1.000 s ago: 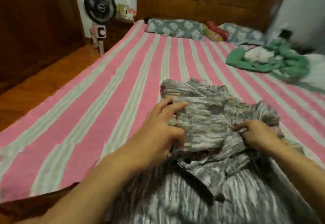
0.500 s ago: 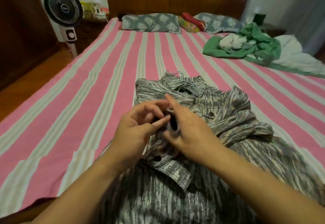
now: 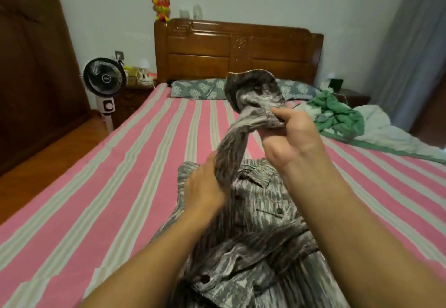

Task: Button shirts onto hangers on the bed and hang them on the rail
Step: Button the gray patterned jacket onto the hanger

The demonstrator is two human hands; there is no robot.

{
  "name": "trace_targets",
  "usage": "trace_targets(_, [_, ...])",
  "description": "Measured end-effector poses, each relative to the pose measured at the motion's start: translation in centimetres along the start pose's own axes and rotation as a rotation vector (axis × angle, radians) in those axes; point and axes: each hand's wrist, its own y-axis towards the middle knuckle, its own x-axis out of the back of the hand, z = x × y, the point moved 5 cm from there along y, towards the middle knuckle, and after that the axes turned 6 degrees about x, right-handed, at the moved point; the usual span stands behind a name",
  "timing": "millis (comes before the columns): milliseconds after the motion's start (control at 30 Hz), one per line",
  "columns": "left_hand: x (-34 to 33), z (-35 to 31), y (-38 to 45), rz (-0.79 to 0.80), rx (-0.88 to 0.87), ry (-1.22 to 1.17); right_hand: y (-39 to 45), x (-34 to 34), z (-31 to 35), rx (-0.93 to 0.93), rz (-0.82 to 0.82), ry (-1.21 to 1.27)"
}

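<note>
Fingers of both hands clamped on twisted shirt sleeve (image 3: 243, 124), long axis rising toward headboard (image 3: 239, 51).

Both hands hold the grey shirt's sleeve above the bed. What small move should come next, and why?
Probably pull the sleeve out straight and lay it flat. The right hand grips its bunched end up high, the left hand grips it lower, and it is twisted between them. The shirt lies crumpled on the bed; no hanger is visible.
</note>
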Motion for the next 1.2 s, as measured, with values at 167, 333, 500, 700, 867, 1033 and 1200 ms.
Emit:
trace_targets(167, [9.6, 0.9, 5.5, -0.369, -0.279, 0.279, 1.2, 9.3, 1.2, 0.001, -0.210, -0.399])
trace_targets(333, [8.0, 9.1, 2.7, 0.065, -0.698, 0.708, -3.3, 21.5, -5.0, -0.209, -0.169, -0.872])
trace_targets(500, [5.1, 16.7, -2.3, 0.501, -0.088, 0.982, -0.9, 21.3, -5.2, -0.048, -0.011, -1.277])
trace_targets(700, [-0.1, 4.2, -5.1, 0.531, 0.123, 0.062, -0.8, 16.4, -10.1, 0.225, 0.517, -1.658])
trace_targets(867, [-5.7, 2.1, -4.9, 0.661, 0.095, 0.491, -1.0, 20.6, -12.1, -0.033, 0.473, -1.740])
trace_targets(1033, [-3.3, 1.3, -6.2, 0.611, -0.039, 0.412, -1.4, 20.4, -12.3, -0.036, 0.460, -1.649])
trace_targets(1200, [2.4, 2.7, -10.2, 0.404, -0.146, 0.054, -2.5, 17.0, -12.2, -0.060, 0.403, -1.323])
